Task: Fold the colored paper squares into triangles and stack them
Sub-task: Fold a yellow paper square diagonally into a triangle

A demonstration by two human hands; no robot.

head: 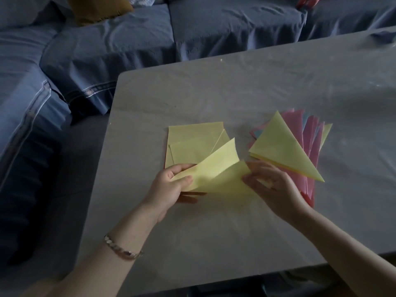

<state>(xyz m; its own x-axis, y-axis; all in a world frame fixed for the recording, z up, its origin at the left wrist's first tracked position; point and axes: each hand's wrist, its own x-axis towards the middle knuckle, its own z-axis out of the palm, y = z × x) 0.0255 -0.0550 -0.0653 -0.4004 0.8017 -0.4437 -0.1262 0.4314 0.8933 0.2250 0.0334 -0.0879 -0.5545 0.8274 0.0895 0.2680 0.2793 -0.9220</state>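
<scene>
Both hands hold one yellow sheet (216, 170) lifted just above the table (235, 93), half folded. Left hand (169, 187) pinches its left corner, thumb on top, fingers under. Right hand (276, 189) pinches the right edge with curled fingers. Behind the sheet lies a pile of flat yellow squares (192, 136). To the right sits the triangle stack (300, 146), yellow triangle on top, pink and blue below, fanned out. Bracelet (122, 249) on the left wrist. Blue sofa (128, 39) behind the table.
</scene>
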